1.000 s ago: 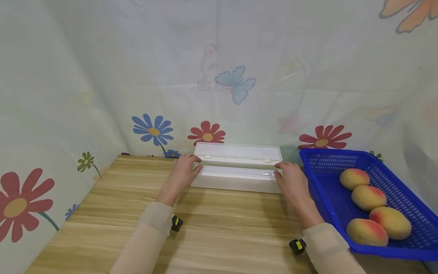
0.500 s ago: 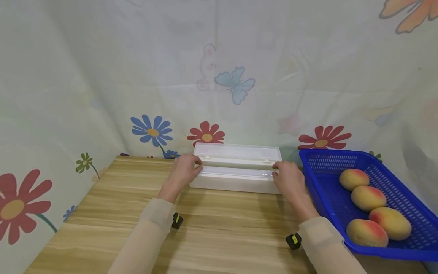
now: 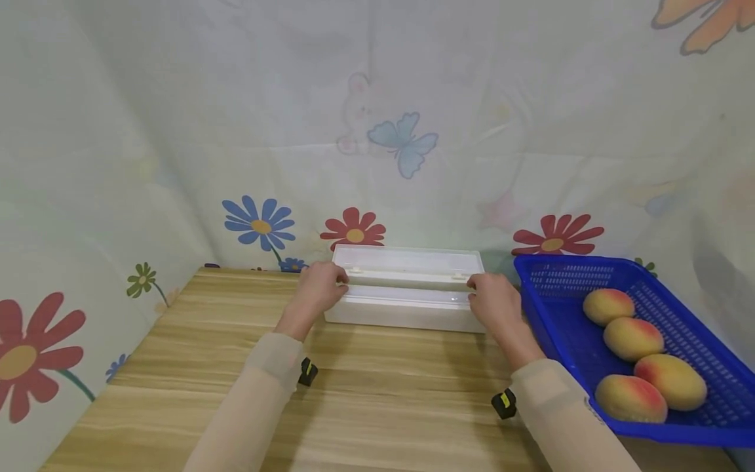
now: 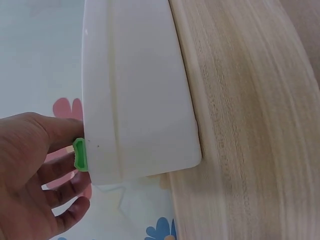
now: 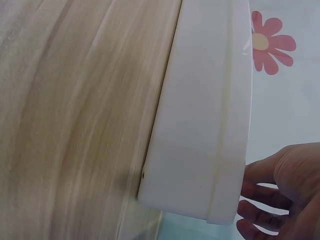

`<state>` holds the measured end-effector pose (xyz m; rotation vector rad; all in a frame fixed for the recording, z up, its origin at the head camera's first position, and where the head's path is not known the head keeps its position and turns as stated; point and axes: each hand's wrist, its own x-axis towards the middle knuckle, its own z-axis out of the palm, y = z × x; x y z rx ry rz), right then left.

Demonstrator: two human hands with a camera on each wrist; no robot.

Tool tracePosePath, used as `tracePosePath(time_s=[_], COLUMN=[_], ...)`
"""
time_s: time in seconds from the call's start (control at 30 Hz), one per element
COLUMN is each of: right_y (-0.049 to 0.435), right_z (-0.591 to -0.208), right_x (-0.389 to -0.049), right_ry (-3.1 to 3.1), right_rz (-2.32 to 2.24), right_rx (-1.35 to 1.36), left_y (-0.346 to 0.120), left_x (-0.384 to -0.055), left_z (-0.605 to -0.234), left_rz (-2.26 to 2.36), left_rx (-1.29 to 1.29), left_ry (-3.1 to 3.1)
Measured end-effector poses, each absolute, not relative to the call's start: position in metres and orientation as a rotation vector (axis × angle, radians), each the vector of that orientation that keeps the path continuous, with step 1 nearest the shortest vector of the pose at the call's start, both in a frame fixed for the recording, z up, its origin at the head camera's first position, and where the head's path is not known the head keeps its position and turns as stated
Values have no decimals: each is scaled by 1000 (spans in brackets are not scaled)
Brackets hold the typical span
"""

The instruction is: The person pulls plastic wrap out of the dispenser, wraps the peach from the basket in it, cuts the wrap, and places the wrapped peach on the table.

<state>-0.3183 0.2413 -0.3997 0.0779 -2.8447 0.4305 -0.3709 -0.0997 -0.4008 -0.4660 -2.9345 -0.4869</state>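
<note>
trouble, as i judge it, would begin with my two sides falling out of step. my left fingers [image 4: 70, 191] and right fingers [image 5: 255, 212] are curled on opposite ends of the white box [image 3: 407, 316], thumbs at its upper edge; whether they pinch its body or the lid [image 3: 407, 260] rising behind, i cannot make out. if i pulled one end harder, the lid could twist, jam or drop onto me. the box sits at the back of the wooden desk [image 3: 383, 406], so too strong a push might skid it into the curtain [image 3: 265, 131]. a slipping thumb could knock the green piece [image 4: 80, 155] beside my left fingers, and a careless right forearm might nudge the blue basket [image 3: 563, 308].

counting up: one box, one lid, two pale tabs [image 3: 460, 276] along the lid's lower edge, one green piece, one basket, and four peach-like fruits [image 3: 634, 339] lying in it. two black gadgets [image 3: 307, 372] sit by my two sleeves [image 3: 253, 400], one at each wrist.
</note>
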Motion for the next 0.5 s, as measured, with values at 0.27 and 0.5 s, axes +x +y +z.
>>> tracePosePath(time_s=[0.27,0.5], right_y=[241,239], right_z=[-391,-388], right_x=[-324,-327], right_ry=[-2916,-2964], right_rz=[362,281], right_rx=[122,172], left_y=[-98,-94], left_x=[-374,-375], left_z=[-394,-388], left_rz=[-471,-417], left_rx=[-477,-523], left_ry=[-3002,-3034])
